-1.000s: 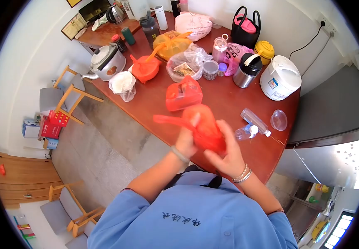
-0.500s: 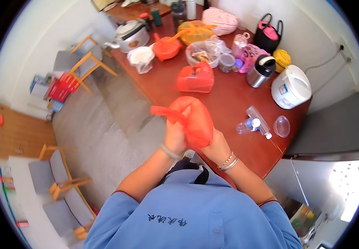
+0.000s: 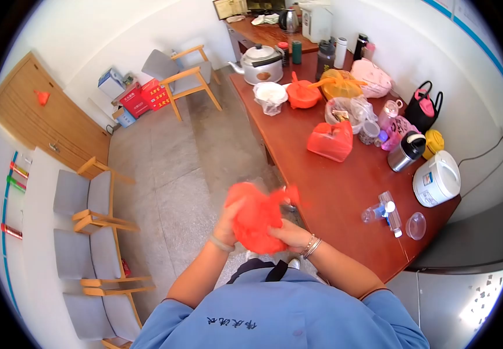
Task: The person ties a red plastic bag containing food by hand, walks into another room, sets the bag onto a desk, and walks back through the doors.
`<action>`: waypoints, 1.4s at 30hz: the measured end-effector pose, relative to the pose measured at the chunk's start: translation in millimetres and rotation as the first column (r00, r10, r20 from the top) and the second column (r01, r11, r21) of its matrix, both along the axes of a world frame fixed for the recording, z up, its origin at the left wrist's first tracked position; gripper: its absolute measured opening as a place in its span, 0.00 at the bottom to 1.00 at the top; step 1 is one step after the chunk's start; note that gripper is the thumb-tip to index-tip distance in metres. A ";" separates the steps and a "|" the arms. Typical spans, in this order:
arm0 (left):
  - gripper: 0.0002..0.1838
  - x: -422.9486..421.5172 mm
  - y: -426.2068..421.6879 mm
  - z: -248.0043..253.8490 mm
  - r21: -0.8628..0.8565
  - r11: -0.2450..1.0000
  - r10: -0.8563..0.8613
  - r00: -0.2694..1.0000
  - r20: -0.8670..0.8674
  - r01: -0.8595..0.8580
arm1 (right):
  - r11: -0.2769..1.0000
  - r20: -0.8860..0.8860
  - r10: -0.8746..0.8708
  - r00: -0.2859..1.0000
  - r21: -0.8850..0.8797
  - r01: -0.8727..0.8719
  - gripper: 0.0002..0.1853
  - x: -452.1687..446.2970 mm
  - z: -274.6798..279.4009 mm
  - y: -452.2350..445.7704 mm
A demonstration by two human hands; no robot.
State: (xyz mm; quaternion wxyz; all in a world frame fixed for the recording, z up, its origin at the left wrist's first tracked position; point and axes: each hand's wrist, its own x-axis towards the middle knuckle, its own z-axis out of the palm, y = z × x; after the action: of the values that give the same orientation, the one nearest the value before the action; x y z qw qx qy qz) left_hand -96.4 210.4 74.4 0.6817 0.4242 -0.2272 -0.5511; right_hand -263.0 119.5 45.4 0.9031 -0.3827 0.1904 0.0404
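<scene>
Between my hands, in front of my body, is a rounded red plastic bag, its loose end sticking out to the right and blurred by motion. My left hand holds the bag's left side, with a pale bangle on that wrist. On the lower right, my right hand grips it with the thumb on top and the fingers mostly hidden underneath. What the bag contains is hidden. Another red plastic bag, boxy in shape, stands on the red-brown table beyond my hands.
On the table are a large kettle, a tied red bag, an orange bag, a steel thermos, a white rice cooker and plastic bottles. Grey chairs line the left wall. Red boxes sit near the door.
My view has swung left, showing more of the floor and door. The bag in my hands has turned, its loose end now pointing right instead of left. Both hands still hold it.
</scene>
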 end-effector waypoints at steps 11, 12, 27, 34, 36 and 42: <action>0.21 160.1 83.2 10.4 -0.169 0.882 0.385 0.880 -0.279 -0.440 | 0.104 0.379 -0.168 0.910 -0.911 0.399 0.36 206.5 15.6 103.2; 0.21 181.0 96.8 7.6 -0.134 0.873 0.423 0.864 -0.273 -0.469 | 0.115 0.386 -0.142 0.912 -0.908 0.402 0.33 228.8 11.9 112.1; 0.46 381.9 186.7 -5.9 -0.204 0.782 0.475 0.775 -0.418 -0.589 | 0.141 0.345 0.155 0.926 -0.935 0.325 0.41 467.5 57.3 146.4; 0.29 477.3 155.2 -46.0 -0.126 0.764 0.599 0.768 -0.225 -0.633 | 0.508 0.217 0.092 0.972 -0.850 0.141 0.33 582.5 28.9 85.2; 0.27 501.2 124.4 -49.3 -0.066 0.698 0.714 0.700 -0.010 -0.713 | 0.528 0.357 0.141 0.923 -0.816 0.234 0.30 628.0 -3.7 76.0; 0.36 590.6 72.8 -43.2 -0.142 0.685 0.729 0.668 0.151 -0.715 | 0.895 0.286 0.151 0.946 -0.447 -0.008 0.22 741.5 -2.7 5.8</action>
State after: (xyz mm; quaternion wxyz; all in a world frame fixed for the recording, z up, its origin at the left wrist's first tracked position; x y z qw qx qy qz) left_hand 494.1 283.1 31.2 0.8327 0.5069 -0.1257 -0.1839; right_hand 478.5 125.3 42.7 0.8094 -0.5857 0.0328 -0.0277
